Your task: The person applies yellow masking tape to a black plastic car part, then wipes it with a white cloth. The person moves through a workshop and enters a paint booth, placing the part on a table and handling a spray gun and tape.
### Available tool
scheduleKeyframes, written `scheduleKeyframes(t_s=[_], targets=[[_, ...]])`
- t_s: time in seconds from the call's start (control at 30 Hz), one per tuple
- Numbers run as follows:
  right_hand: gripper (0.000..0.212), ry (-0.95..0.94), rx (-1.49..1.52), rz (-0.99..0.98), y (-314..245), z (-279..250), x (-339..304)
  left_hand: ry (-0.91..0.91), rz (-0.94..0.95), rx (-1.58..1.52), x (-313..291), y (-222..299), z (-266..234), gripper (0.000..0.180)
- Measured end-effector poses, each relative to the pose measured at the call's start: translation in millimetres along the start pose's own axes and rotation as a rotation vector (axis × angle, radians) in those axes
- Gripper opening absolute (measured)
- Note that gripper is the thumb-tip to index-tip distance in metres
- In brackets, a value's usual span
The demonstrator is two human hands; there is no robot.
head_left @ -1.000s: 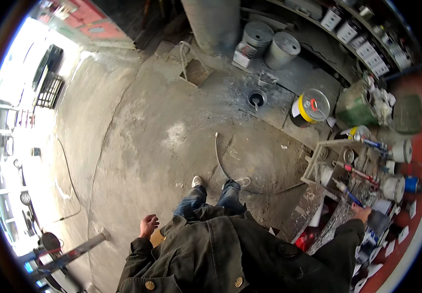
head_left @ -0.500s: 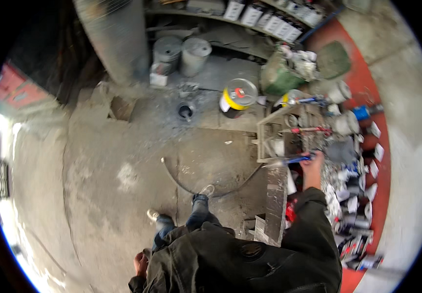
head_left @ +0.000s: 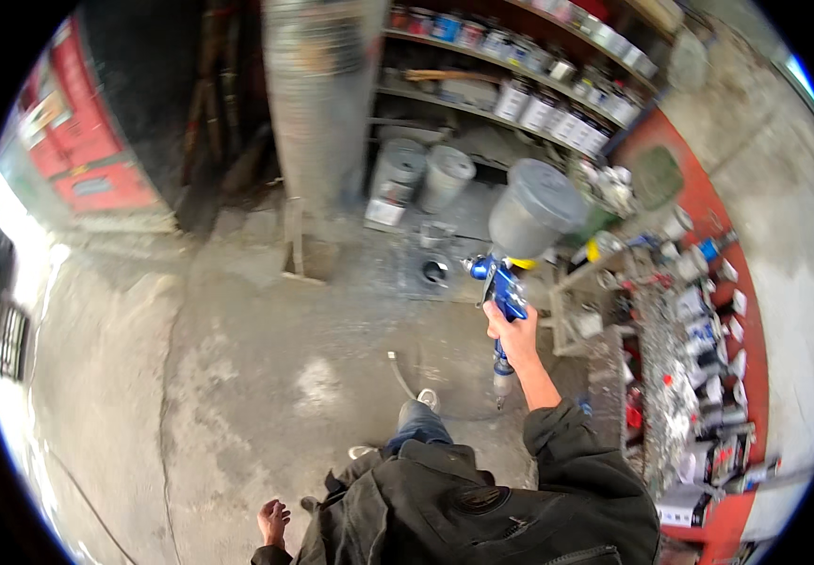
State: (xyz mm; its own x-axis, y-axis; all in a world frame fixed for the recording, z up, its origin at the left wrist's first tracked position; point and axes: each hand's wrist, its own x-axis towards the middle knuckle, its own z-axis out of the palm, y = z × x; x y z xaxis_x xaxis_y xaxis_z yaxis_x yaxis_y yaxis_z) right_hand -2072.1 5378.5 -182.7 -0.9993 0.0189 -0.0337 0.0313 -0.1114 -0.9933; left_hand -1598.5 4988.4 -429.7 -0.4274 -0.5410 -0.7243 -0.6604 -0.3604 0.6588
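Note:
My right hand [head_left: 511, 331] is closed around the handle of a blue spray gun [head_left: 506, 294], held up in front of me over the floor. A large grey lidded cup [head_left: 537, 207] sits on top of the gun, and its blue nozzle end points left. Below my fist, a fitting hangs from the bottom of the handle, with no hose seen joined to it. My left hand [head_left: 273, 523] hangs low at my left side with loosely curled fingers apart, holding nothing.
A cluttered workbench [head_left: 652, 395] runs along my right, full of cans and papers. Shelves [head_left: 482, 108] of tins stand ahead, beside a thick round duct [head_left: 322, 113]. Two grey drums [head_left: 445, 179] and a dark pot [head_left: 435, 272] stand on the floor, where a hose [head_left: 401, 377] lies near my foot.
My right hand has come away from the bench's edge, leftward and forward, with the spray gun now upright in it. My view has shifted left, and my left hand still hangs low.

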Motion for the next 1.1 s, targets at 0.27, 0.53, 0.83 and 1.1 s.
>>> scheduleKeyframes(t_s=[0.27, 0.53, 0.83, 1.1], targets=[[0.016, -0.357, -0.118, 0.059, 67.3, 328.9, -16.5, 0.383, -0.023, -0.223, 50.0, -10.5, -166.0, 0.032], [0.017, -0.977, -0.300, 0.206, 147.4, 653.6, -53.0, 0.842, -0.375, -0.579, 14.1, -90.5, -223.9, 0.022], [0.009, -1.507, -0.312, 0.225, 157.0, 986.9, -114.1, 0.860, -0.495, -1.203, 101.5, 3.9, -157.8, 0.018], [0.010, -1.628, -0.321, 0.090, 216.6, 1240.0, -175.6, 0.563, -0.543, -0.667, 296.5, 110.8, -379.9, 0.020]])
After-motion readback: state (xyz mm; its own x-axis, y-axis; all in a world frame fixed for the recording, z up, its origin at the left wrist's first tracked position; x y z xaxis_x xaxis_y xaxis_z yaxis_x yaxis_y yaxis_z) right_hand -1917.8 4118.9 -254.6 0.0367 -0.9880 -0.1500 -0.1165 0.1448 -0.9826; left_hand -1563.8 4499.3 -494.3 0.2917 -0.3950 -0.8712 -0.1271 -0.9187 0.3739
